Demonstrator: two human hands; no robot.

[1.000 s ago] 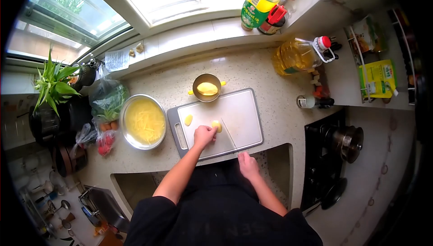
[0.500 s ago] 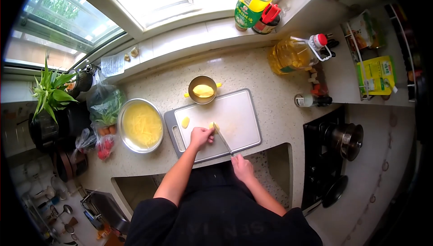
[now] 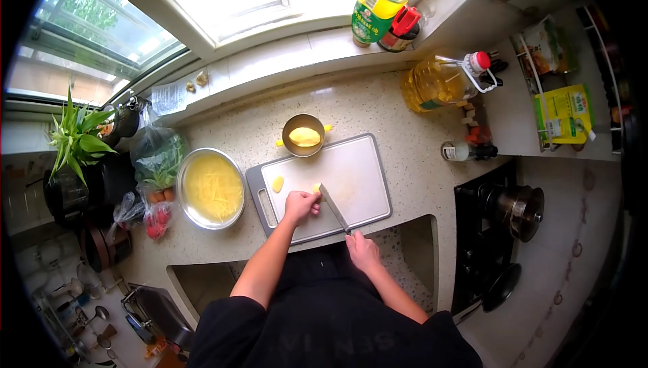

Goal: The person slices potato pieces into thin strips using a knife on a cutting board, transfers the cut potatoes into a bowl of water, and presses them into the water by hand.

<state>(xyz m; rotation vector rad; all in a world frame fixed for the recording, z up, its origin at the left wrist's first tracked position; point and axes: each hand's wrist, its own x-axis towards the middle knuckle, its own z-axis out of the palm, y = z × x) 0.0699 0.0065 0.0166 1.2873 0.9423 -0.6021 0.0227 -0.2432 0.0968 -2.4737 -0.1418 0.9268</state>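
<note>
My left hand [image 3: 302,206] pinches a small yellow piece [image 3: 316,188] on the white cutting board [image 3: 361,172]. A knife [image 3: 334,208] is in my right hand [image 3: 364,251], its handle at the board's front edge and its blade slanting up-left beside the piece. The fingers partly cover the piece. A yellow slice [image 3: 277,183] lies on the board's left side, apart from my hand. Behind the board, a metal pot [image 3: 292,145] with yellow handles holds a peeled yellow item [image 3: 304,136].
Left of the board stands a bowl [image 3: 241,214] of yellow shreds, beside bagged greens [image 3: 160,157]. An oil bottle [image 3: 437,84] is at the back right, a stove [image 3: 472,233] at the right. Below the counter's front edge are recesses.
The view has shifted slightly. The knife blade has turned from edge-on to showing its flat side and has come against the yellow piece; my right hand has moved a little left.
</note>
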